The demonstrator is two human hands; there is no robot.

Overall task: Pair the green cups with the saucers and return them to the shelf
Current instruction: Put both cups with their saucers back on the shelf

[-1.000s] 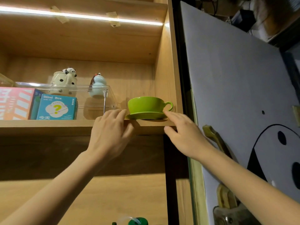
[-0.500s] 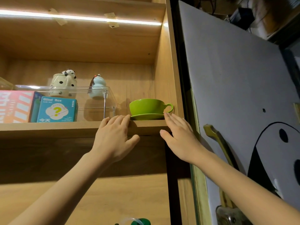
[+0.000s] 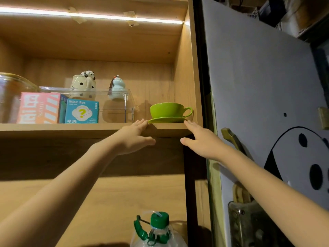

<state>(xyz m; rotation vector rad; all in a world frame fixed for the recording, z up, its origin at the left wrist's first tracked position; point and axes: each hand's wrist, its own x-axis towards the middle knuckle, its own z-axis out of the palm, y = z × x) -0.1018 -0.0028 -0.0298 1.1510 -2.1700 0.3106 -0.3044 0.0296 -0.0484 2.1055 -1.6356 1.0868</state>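
Both hands, left (image 3: 132, 138) and right (image 3: 201, 139), have drawn back open and empty, fingertips at the shelf (image 3: 71, 129) edge; cup (image 3: 167, 109) on saucer (image 3: 167, 119) just beyond them looks delivered.

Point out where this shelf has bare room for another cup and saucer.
Not much. The one free patch is the narrow strip of shelf between the clear case and the green saucer, likely too tight. The green cup fills the right corner against the cabinet wall. Left of the case, the boxes and glass jar crowd the front edge.
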